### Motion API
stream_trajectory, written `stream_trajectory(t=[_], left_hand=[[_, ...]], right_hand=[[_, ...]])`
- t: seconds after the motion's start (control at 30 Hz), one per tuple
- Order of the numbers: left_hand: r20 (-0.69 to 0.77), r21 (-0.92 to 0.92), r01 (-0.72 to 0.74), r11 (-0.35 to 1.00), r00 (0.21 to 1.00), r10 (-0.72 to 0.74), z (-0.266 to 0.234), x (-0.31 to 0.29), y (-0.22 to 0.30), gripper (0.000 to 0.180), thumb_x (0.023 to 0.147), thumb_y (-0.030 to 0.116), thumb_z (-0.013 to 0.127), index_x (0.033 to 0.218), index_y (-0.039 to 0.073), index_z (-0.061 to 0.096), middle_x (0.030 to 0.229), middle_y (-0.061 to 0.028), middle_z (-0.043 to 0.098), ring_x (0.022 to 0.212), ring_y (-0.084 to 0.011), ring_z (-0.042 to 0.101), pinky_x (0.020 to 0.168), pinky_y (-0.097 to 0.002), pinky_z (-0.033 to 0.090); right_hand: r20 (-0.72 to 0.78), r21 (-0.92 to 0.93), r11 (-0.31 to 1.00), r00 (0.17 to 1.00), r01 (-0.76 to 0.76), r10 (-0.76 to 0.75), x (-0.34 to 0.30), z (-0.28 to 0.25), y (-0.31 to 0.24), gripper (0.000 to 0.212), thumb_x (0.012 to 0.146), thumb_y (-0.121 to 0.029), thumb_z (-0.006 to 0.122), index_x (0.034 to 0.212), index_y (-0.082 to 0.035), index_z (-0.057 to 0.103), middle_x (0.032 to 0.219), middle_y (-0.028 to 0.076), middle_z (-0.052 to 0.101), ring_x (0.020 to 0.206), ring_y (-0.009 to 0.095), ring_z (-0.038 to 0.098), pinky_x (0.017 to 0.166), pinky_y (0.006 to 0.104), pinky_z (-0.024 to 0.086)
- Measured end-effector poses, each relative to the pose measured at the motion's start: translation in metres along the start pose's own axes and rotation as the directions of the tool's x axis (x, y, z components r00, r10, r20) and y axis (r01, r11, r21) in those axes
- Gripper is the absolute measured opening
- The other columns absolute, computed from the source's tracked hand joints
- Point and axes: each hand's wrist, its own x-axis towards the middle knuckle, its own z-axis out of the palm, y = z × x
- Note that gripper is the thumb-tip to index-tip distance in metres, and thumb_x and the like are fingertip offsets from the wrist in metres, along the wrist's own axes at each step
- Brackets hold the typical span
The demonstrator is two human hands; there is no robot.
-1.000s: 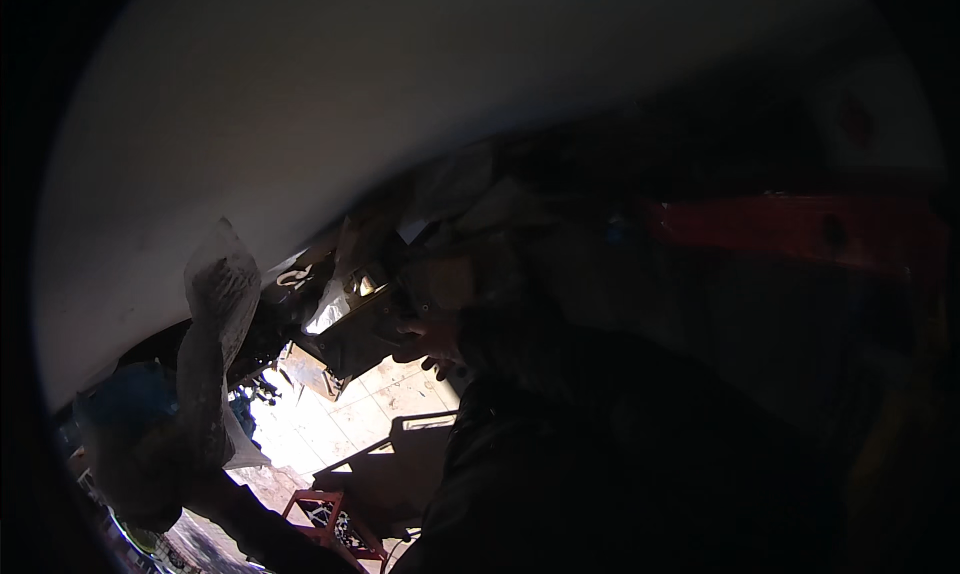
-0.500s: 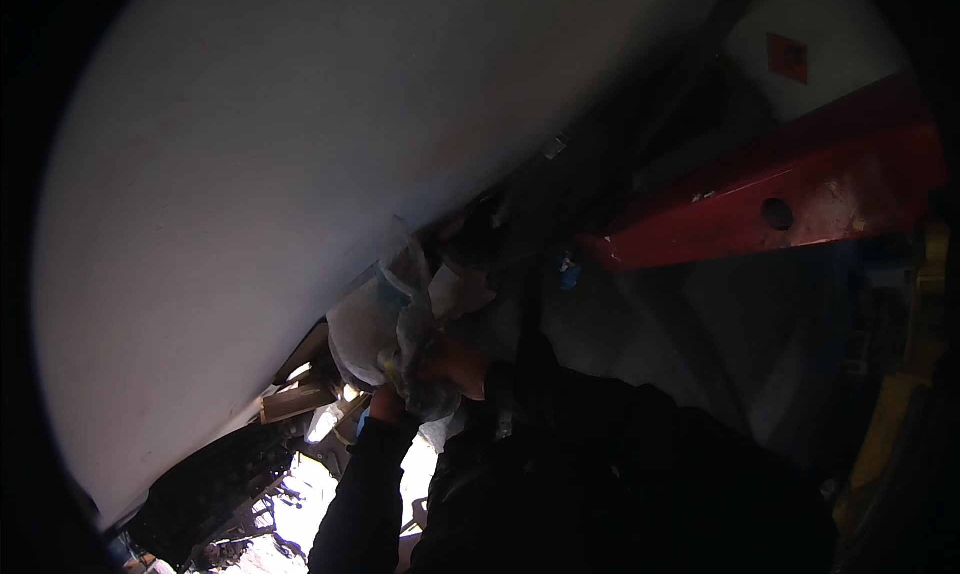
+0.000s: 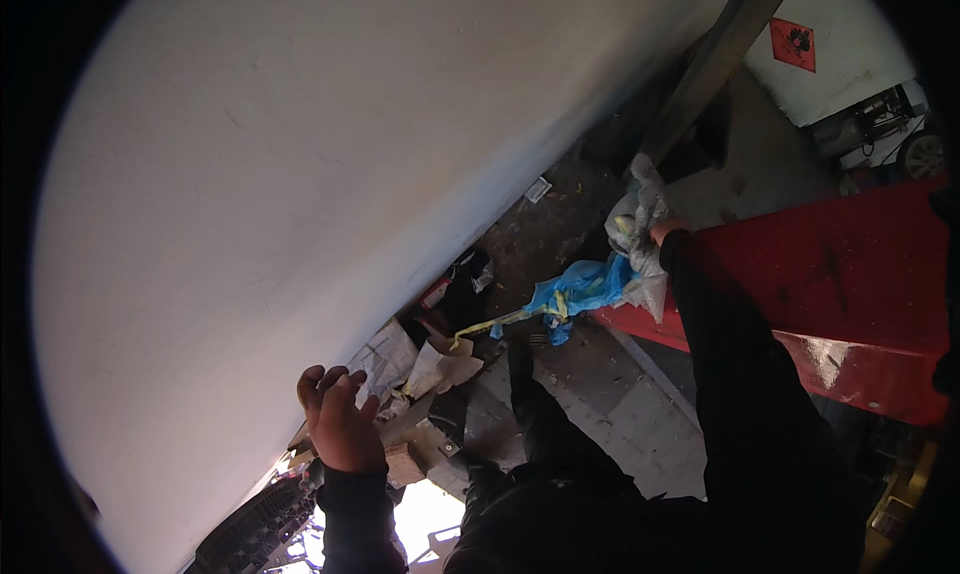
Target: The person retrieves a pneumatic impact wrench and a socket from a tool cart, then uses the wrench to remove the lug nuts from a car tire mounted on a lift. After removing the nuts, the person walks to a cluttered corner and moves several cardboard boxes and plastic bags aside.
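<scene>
My right hand point(image 3: 668, 231) is closed on a crumpled whitish plastic bag point(image 3: 640, 214), held out over the end of a red metal beam. From the bag trails a torn blue plastic sheet point(image 3: 590, 286), and a long yellow strip point(image 3: 490, 324) hangs off it to the left. Raised in front of the pale wall is my left hand point(image 3: 342, 424), its fingers loosely bent and apart, with nothing in them. The fingertips of my right hand are hidden behind the bag.
A large whitish wall point(image 3: 250, 194) slants across the left. On the right lies the red beam point(image 3: 840, 274), with a wooden post point(image 3: 715, 69) beyond it. Paper and cardboard scraps point(image 3: 440, 364) litter the wall's foot. A black plastic part point(image 3: 250, 524) stands lower left.
My right hand has carried the bag from near my left hand out to the far right, and the blue sheet now trails. My left hand has let go and risen leftward. The picture is brighter.
</scene>
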Motion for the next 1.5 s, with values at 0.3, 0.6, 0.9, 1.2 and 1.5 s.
stream_trajectory(t=[0.3,0.6,0.9,1.2,1.5], left_hand=[[-0.045,-0.083,-0.138,0.987,0.990,0.135,0.046,0.038,0.071,0.017,0.103,0.032,0.061,0.108,0.017,0.068,0.113,0.0048,0.071,0.107,-0.0142,0.064,0.088,-0.0429,0.051],[-0.178,0.038,-0.214,0.976,0.960,0.217,-0.011,0.065,0.058,0.027,0.107,0.026,0.049,0.124,0.008,0.060,0.118,-0.0020,0.062,0.111,-0.0180,0.058,0.091,-0.0394,0.045],[-0.075,0.607,-0.227,0.761,0.938,0.339,-0.008,0.067,0.058,0.032,0.104,0.035,0.050,0.118,0.009,0.064,0.117,-0.0064,0.069,0.109,-0.0240,0.062,0.106,-0.0582,0.038],[-0.257,0.249,-0.096,0.964,0.953,0.161,-0.023,0.075,0.060,0.023,0.101,0.034,0.056,0.112,0.015,0.065,0.113,-0.0001,0.070,0.105,-0.0204,0.063,0.096,-0.0536,0.039],[-0.099,0.637,-0.194,0.746,0.939,0.328,-0.024,0.074,0.062,0.025,0.101,0.038,0.063,0.108,0.015,0.068,0.114,-0.0032,0.072,0.116,-0.0245,0.063,0.098,-0.0521,0.044]], right_hand=[[-0.501,0.221,0.834,0.675,-0.506,0.542,0.157,-0.164,0.278,0.040,0.100,-0.034,0.057,0.125,-0.008,0.074,0.133,0.016,0.072,0.118,0.040,0.069,0.101,0.0527,0.053],[-0.614,0.788,0.607,0.207,0.101,0.762,0.122,-0.285,0.339,0.083,0.075,-0.046,0.082,0.138,0.005,0.064,0.133,0.026,0.070,0.125,0.042,0.064,0.108,0.0451,0.048],[-0.570,0.702,0.542,-0.091,0.463,0.817,0.088,-0.406,0.320,0.050,0.072,-0.018,0.073,0.116,0.007,0.069,0.097,0.027,0.074,0.092,0.042,0.070,0.085,0.0464,0.055],[-0.548,0.794,0.537,-0.047,0.284,0.835,0.102,-0.398,0.340,0.077,0.074,-0.042,0.080,0.135,0.004,0.065,0.129,0.028,0.071,0.122,0.043,0.067,0.106,0.0448,0.051],[-0.397,0.802,0.560,0.516,-0.209,0.759,0.195,-0.230,0.277,0.088,0.077,-0.049,0.081,0.148,-0.004,0.054,0.142,0.029,0.061,0.129,0.046,0.062,0.110,0.0480,0.050]])
